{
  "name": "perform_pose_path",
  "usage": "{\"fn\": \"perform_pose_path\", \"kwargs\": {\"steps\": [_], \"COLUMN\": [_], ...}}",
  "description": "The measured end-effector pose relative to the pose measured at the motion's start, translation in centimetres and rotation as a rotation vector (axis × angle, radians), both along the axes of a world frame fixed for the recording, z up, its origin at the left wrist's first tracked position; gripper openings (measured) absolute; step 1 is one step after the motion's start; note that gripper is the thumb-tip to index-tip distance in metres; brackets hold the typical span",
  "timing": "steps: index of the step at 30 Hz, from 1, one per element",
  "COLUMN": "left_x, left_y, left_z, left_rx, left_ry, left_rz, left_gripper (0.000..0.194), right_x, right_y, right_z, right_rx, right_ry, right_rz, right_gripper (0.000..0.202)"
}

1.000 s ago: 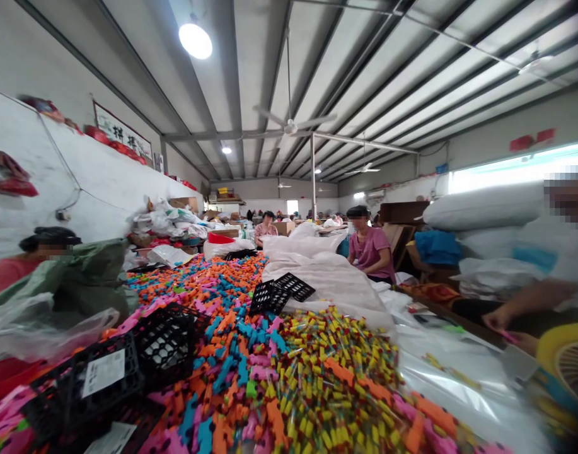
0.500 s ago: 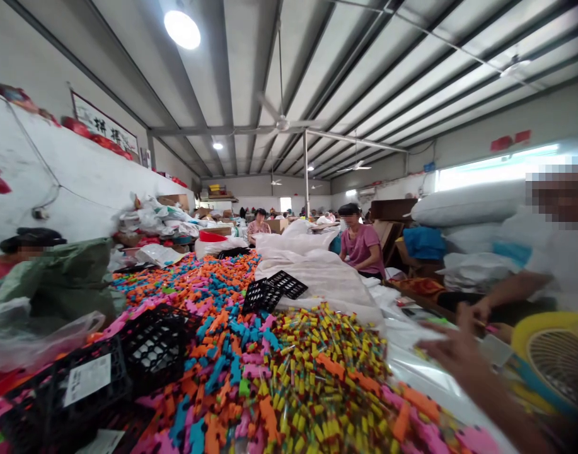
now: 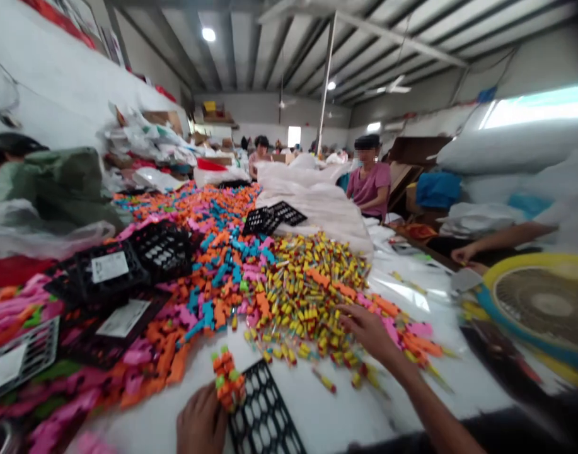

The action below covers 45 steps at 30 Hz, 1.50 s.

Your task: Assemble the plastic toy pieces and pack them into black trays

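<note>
At the bottom centre my left hand (image 3: 201, 419) is closed beside a small cluster of orange and green pieces (image 3: 229, 380), its fingers touching the cluster's left side. Right of the cluster a black grid tray (image 3: 265, 413) lies on the white table (image 3: 326, 413). My right hand (image 3: 367, 329) reaches in from the right, fingers stretched out at the edge of a pile of small yellow and red tubes (image 3: 317, 284). Nothing shows clearly in its grasp. Orange, pink and blue animal-shaped pieces (image 3: 217, 271) are heaped left of the tubes.
Black trays with white labels (image 3: 113, 268) lie at the left. A yellow and blue fan (image 3: 544, 302) stands at the right, near another person's hand (image 3: 466, 252). A person in a pink shirt (image 3: 371, 186) sits further back.
The view has tilted down, showing the near table edge, my left hand, the cluster and a tray. My right hand has moved from the right side to the tube pile.
</note>
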State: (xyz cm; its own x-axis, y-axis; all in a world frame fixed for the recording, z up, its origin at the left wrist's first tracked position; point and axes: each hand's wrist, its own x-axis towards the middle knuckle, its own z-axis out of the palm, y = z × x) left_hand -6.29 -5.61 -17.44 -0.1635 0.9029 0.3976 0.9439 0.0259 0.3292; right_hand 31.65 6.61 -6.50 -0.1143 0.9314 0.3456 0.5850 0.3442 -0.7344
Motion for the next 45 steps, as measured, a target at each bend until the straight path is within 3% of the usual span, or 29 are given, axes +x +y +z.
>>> {"fn": "perform_pose_path", "kwargs": {"steps": [3,6,9,12,16,21,25,28,30,32,36,40,45], "left_x": [0.2,0.7,0.9,0.8,0.7,1.2,1.4,1.5,1.8,2.2,3.4,4.5,5.1], "left_y": [-0.6,-0.5,-0.6,-0.7,-0.7,-0.8,-1.0,-1.8,-2.5,-3.1,-2.8,-1.7,-1.4], "left_z": [1.0,2.2,2.5,1.9,1.3,1.9,2.7,3.2,3.4,3.8,4.9,5.4,4.7], "left_rx": [-0.067,-0.108,-0.124,-0.091,-0.057,-0.08,-0.1,-0.078,-0.068,-0.096,-0.172,-0.178,-0.147], "left_ry": [0.001,0.014,0.014,0.019,0.032,0.02,-0.121,-0.369,-0.556,-0.644,-0.544,-0.313,-0.142], "left_rz": [-0.048,-0.039,-0.043,-0.05,-0.054,-0.033,-0.041,-0.053,-0.026,-0.012,-0.068,0.009,0.086], "left_gripper": [0.028,0.029,0.027,0.026,0.027,0.027,0.028,0.036,0.041,0.041,0.038,0.03,0.03], "right_x": [-4.8,-6.8,-6.1,-3.2,-0.1,-1.4,-2.6,-3.4,-4.8,-7.0,-12.9,-17.4,-19.3], "right_y": [-0.9,0.1,2.3,4.0,4.7,6.3,7.2,5.0,1.9,-1.7,-6.4,-5.6,-3.4], "right_z": [-1.9,-1.8,-0.8,0.1,-0.3,-1.9,-1.0,-0.1,-0.5,-1.8,-5.3,-6.9,-7.1], "right_rx": [-0.012,-0.002,0.04,0.056,0.047,0.027,0.025,0.117,0.066,-0.12,-0.479,-0.496,-0.508], "right_ry": [-0.093,-0.132,-0.16,-0.18,-0.246,-0.411,-0.511,-0.347,-0.173,0.021,0.339,0.424,0.499], "right_rz": [0.075,0.043,-0.039,-0.217,-0.313,-0.345,-0.401,-0.328,-0.23,-0.067,0.338,0.404,0.454], "right_gripper": [0.023,0.021,0.019,0.02,0.021,0.03,0.024,0.015,0.015,0.019,0.023,0.02,0.013]}}
